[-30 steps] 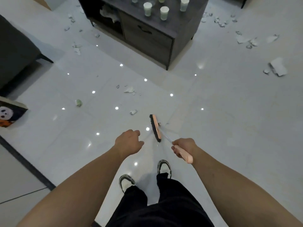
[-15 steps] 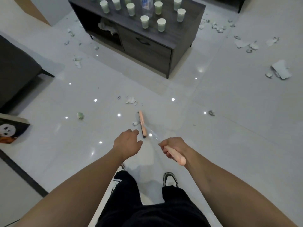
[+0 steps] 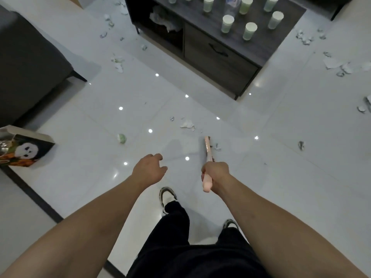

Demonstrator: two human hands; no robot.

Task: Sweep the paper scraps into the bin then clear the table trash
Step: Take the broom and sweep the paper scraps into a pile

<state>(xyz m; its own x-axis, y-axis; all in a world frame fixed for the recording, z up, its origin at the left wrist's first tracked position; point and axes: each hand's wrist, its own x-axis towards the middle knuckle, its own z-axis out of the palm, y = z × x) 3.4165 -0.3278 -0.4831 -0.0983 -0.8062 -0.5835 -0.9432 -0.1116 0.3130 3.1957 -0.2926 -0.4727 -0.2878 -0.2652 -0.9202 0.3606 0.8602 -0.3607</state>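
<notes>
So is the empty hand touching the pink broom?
Apart. The head view shows bare floor between the left hand and the broom; only the right hand grips the handle.

right hand (image 3: 215, 173) gripping broom (image 3: 207, 149); scraps (image 3: 187, 124) ahead

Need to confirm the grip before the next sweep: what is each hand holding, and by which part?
The right hand grips the pink broom near the upper end of its handle. The left hand holds nothing, fingers loosely curled.
</notes>
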